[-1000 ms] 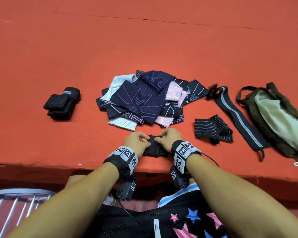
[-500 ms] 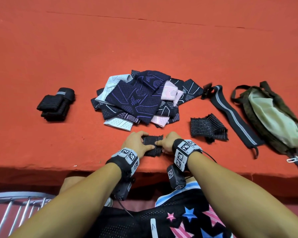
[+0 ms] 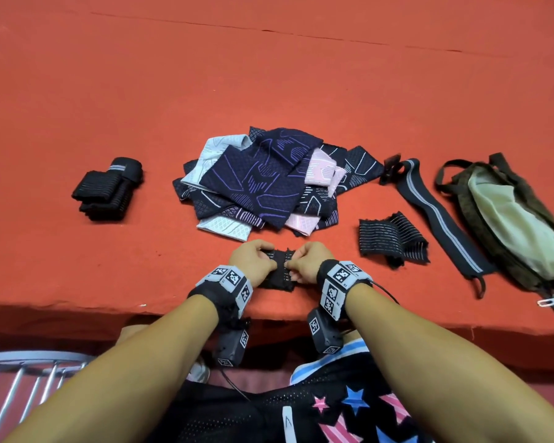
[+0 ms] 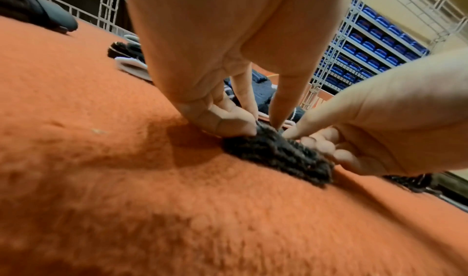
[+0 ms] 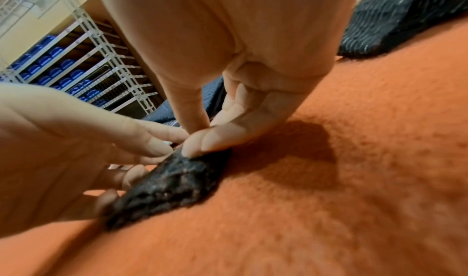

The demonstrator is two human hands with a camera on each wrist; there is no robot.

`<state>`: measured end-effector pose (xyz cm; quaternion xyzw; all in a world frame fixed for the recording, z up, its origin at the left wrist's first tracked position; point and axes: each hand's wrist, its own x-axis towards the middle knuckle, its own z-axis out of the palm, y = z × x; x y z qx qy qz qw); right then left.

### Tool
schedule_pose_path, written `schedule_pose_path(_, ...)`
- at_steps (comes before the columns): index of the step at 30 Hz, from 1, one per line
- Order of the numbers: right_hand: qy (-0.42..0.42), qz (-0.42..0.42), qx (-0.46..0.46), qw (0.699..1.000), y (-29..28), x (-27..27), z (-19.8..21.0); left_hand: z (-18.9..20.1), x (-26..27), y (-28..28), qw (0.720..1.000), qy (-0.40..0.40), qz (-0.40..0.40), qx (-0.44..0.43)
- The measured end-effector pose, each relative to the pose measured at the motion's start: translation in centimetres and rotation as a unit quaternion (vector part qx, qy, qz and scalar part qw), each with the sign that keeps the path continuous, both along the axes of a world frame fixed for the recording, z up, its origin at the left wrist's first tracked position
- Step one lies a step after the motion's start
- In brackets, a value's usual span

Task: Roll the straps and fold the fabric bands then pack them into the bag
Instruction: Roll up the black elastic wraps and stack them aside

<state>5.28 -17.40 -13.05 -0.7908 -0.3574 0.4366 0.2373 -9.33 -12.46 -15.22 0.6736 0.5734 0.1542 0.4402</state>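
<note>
Black rolls (image 3: 108, 190) lie done; both hands (image 3: 253, 262) (image 3: 307, 262) pinch a strap (image 3: 277, 273); the pile (image 3: 263, 183) waits; the bag (image 3: 512, 219) holds nothing seen.

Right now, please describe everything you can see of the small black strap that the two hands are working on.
The black strap is a small piece of ribbed, elastic-looking knit with thin pale stripes and fuzzy, frayed edges. It lies low on the red felt table, close to the near edge, in front of the pile of patterned bands. It looks partly rolled or folded into a short bundle. The left hand pinches its left side and the right hand pinches its right side, fingertips meeting on top. Its underside rests on the felt.
</note>
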Motion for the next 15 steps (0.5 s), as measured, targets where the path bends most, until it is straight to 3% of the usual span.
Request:
schedule_pose_path(3,-0.159,0.056,-0.012,0.986,0.1,-0.1,0.3,0.1,-0.9,-0.2,0.997,0.019,0.062,0.029)
schedule_pose_path(6,-0.243,0.077,-0.024,0.967,0.3,-1.2,0.6,0.5,-1.2,-0.7,0.994,0.063,0.062,0.062)
schedule_pose_path(10,-0.221,0.085,-0.009,0.971,0.2,-2.4,0.9,1.2,-0.8,-0.9,0.997,0.058,0.042,0.037)
schedule_pose_path(15,-0.181,0.086,0.156,0.967,1.3,-3.8,2.7,1.9,-3.1,0.7,0.99,-0.089,0.114,0.002)
